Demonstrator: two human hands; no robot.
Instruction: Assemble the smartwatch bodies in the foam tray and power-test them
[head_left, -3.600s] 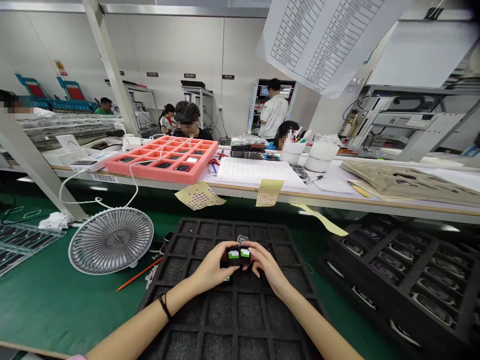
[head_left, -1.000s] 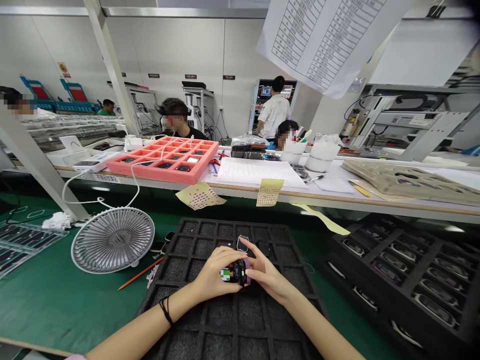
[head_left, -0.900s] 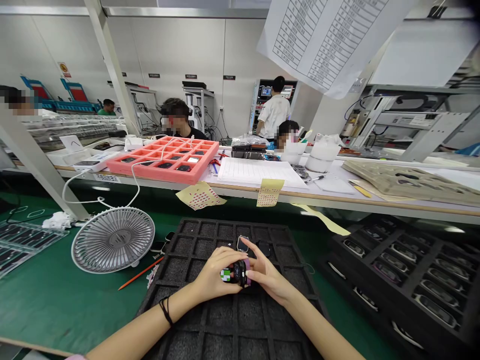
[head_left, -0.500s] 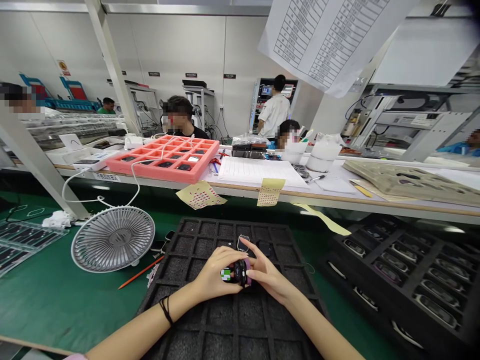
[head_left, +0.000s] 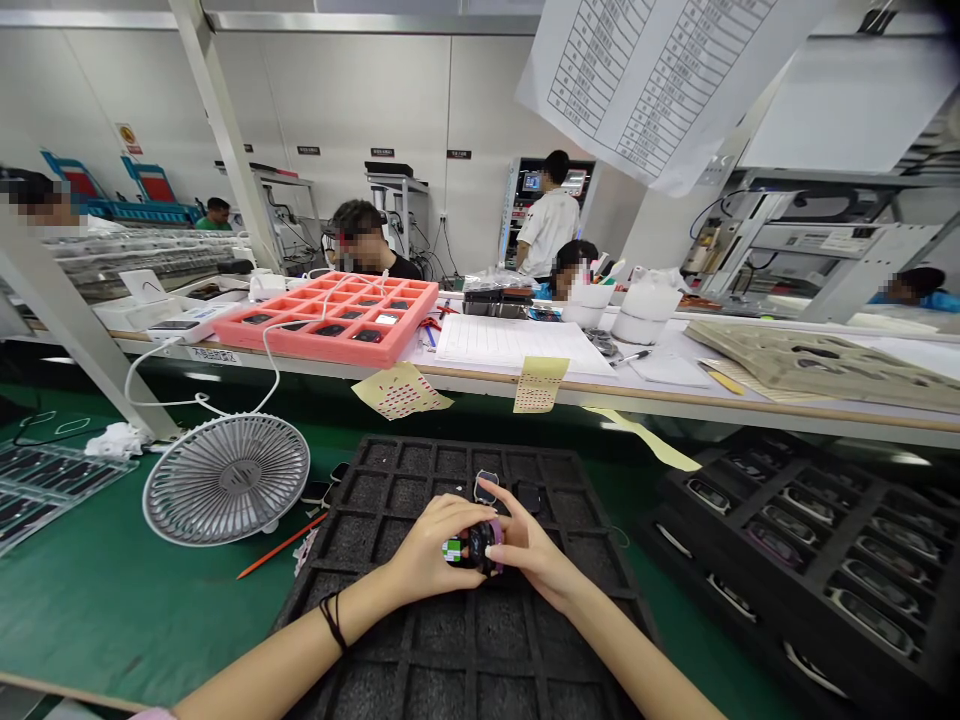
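Your left hand (head_left: 439,545) is curled around the dark device (head_left: 477,544), and your right hand (head_left: 529,550) holds its purple-edged side. You have it over the black tray (head_left: 437,615), near a pale-framed piece (head_left: 487,484).

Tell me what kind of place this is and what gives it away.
Probably an electronics assembly workshop: a black foam tray divided into compartments, a pink tray holding small dark devices, and a rack of equipment with a lit display behind.
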